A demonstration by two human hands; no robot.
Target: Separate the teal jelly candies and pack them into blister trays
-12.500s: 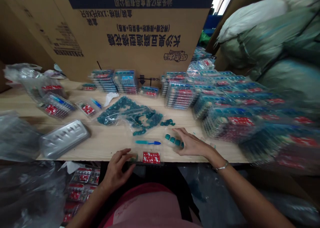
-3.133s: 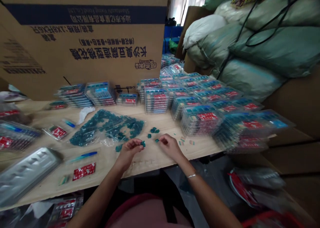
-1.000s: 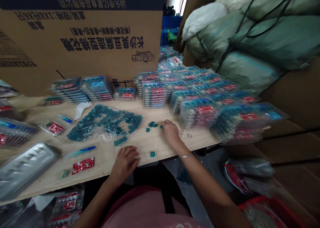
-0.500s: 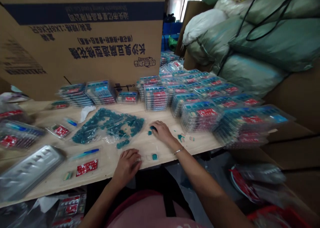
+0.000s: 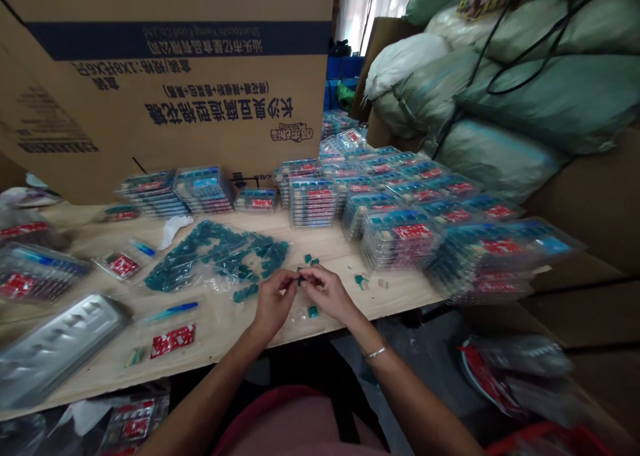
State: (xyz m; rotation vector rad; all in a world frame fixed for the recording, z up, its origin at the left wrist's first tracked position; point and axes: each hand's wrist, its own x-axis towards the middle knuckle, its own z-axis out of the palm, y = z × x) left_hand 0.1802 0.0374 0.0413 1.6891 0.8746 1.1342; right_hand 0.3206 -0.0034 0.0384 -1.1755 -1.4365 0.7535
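Observation:
My left hand (image 5: pixel 275 303) and my right hand (image 5: pixel 331 295) meet over the near part of the table, fingertips pinching a small dark teal piece (image 5: pixel 300 278) between them. Below them, near the table edge, lies a teal cube (image 5: pixel 313 311) that seems to be in a clear plastic tray (image 5: pixel 298 317), partly hidden by my hands. Just beyond my right fingers sit a few loose teal cubes (image 5: pixel 309 259). To the left, a clear bag (image 5: pixel 215 277) lies spread out with a heap of teal cubes (image 5: pixel 187 256) on and around it.
Stacks of filled clear packs (image 5: pixel 400 239) fill the right side, with more stacks (image 5: pixel 203 188) at the back. A large carton (image 5: pixel 200 136) stands behind. On the left are a grey moulded tray (image 5: pixel 65 346), a red packet (image 5: pixel 173 340) and a blue-tipped stick (image 5: pixel 175 309).
My right hand has come back from the loose cubes toward me, and my left hand has risen from the clear tray to meet it. Both now pinch the teal piece.

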